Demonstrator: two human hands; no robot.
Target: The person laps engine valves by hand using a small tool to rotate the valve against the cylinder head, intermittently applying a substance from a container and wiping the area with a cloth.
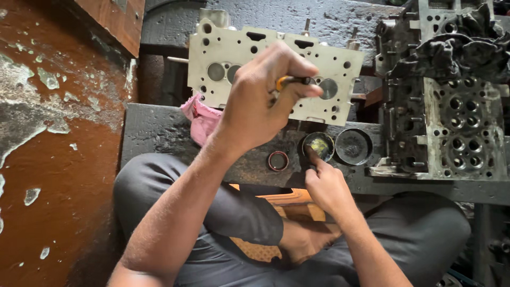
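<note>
- Clenched around a thin tool with an orange handle (287, 81), your left hand (260, 101) is held up in front of the pale cylinder head (223, 48); the handle's long axis runs roughly left to right across your fist, and the dark shaft points right, toward a round valve face (328, 88) on the plate.
- Your thumb presses along the shaft; the tip is hidden behind it, so you cannot tell whether it touches the metal.
- Right hand (326, 186) sits lower, at the near edge of the dark bench (159, 133). Its fingers are curled, holding nothing that shows; one fingertip reaches up into a small round tin (319, 144) with yellowish paste inside.
- The tin lies below and slightly right of the tool grip, so the right hand is much the nearer one to it; the left is nearer the cylinder head.
- Just beside the tin on the right: a second round dish (353, 146), dark inside, touching or almost touching it.
- To the tin's left, apart from it: a small dark ring with a reddish rim (278, 161), flat on the bench.
- Pink rag (199, 119) hangs under the lower left corner of the cylinder head, behind your left wrist.
- Far right: a second, grimy cylinder head (451, 122), well apart from both hands.
- Left: a reddish-brown wall with flaking paint (48, 159).
- Your left forearm crosses diagonally over your lap, shading the left part of the bench; nothing stands between the tool and the valve face.
</note>
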